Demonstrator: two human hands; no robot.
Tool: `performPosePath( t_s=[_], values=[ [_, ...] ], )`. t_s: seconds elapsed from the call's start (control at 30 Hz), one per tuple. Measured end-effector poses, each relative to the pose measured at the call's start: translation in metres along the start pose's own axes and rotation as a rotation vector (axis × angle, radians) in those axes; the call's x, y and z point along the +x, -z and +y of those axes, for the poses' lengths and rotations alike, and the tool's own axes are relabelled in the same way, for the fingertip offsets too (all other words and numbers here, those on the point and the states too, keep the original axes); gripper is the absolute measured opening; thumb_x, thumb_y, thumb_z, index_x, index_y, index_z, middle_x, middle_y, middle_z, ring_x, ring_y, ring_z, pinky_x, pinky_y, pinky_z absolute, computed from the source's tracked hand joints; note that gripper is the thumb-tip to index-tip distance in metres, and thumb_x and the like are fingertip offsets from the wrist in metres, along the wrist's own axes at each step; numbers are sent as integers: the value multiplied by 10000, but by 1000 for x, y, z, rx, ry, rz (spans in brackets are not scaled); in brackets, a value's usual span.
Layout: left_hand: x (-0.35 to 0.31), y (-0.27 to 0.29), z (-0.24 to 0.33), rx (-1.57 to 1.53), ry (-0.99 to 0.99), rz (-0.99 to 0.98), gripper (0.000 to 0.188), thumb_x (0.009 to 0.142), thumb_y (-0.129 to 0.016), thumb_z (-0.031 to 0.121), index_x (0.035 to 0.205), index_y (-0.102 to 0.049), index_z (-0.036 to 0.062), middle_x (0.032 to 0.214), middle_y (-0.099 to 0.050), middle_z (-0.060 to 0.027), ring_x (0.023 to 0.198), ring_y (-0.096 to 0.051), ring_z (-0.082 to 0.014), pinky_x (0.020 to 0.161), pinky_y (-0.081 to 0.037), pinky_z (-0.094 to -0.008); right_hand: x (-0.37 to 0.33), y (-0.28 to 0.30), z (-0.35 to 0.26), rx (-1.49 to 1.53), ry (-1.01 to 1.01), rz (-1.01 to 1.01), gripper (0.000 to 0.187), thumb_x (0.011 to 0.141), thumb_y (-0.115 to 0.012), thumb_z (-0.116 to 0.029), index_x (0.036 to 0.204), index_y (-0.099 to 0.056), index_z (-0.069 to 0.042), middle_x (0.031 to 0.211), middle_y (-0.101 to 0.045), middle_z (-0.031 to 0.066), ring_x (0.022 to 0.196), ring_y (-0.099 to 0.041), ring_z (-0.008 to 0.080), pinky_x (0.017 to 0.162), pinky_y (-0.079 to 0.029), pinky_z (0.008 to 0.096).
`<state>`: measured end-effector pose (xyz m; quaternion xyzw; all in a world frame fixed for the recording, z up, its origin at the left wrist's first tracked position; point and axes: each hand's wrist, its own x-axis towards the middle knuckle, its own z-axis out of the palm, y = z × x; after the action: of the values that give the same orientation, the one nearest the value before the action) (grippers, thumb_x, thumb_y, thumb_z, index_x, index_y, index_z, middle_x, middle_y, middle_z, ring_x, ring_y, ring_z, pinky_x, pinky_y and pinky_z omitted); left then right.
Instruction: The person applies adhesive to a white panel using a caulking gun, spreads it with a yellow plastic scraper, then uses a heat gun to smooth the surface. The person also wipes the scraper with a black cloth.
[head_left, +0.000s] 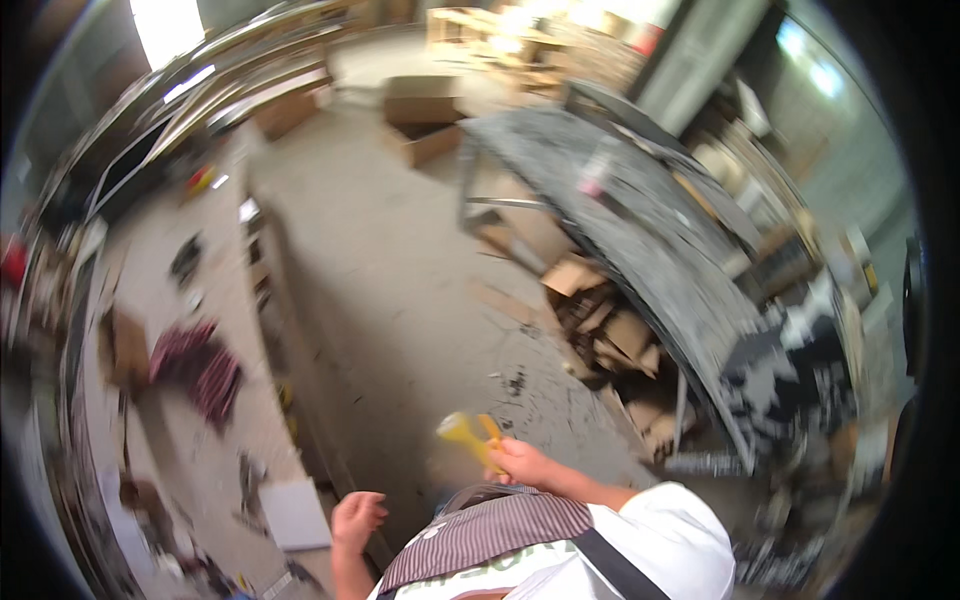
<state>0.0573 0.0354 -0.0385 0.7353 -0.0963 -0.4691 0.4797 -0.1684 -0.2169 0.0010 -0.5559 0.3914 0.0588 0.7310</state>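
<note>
Down at the lower middle of the head view, the right hand (520, 462) was closed around a yellow tool with an orange part (470, 433), blurred, perhaps a scraper or cutter; its kind could not be told. The tool was raised in front of the chest, over bare concrete floor (400, 260), touching nothing but the hand. The left hand (357, 518) hung lower and further left, fingers loosely curled, holding nothing, just beside the edge of the long workbench (190, 400).

As for progress, the tool was in hand but not put to any surface, so by my judgement the work with it had not begun; no cut or scraped piece showed near the hands.

On the left bench lay a dark red striped cloth (197, 365), a pale square board (295, 512) near the left hand, and small dark tools too smeared to name. To the right stood a dark speckled slab table (640, 230), with cardboard scraps (610, 330) heaped beneath and beside it, spilling onto the floor at the right of the walkway. An open cardboard box (422, 120) sat further off on the floor. Between bench and table the passage was narrow, and the scrap heap crowded its right side
</note>
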Motion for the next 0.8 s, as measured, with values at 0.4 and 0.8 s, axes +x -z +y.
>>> performPosePath(
  t_s=[0.4,0.8],
  values=[
    [-48,-283,33,257,-37,-1143,328,1007,-488,220,1242,-520,-8,1058,-600,-39,942,-552,-132,862,-436,-273,-172,47,136,735,285,-66,267,942,-491,-110,1208,-475,-101,692,-475,-29,506,-359,22,433,-262,178],
    [-258,-566,-33,428,-332,-1489,318,1019,-422,271,992,-580,-4,979,-652,-132,827,-568,-150,735,-467,-254,-434,112,340,883,540,427,352,908,-533,-92,1255,-517,-37,815,-558,12,653,-448,64,554,-362,196]
  ],
)
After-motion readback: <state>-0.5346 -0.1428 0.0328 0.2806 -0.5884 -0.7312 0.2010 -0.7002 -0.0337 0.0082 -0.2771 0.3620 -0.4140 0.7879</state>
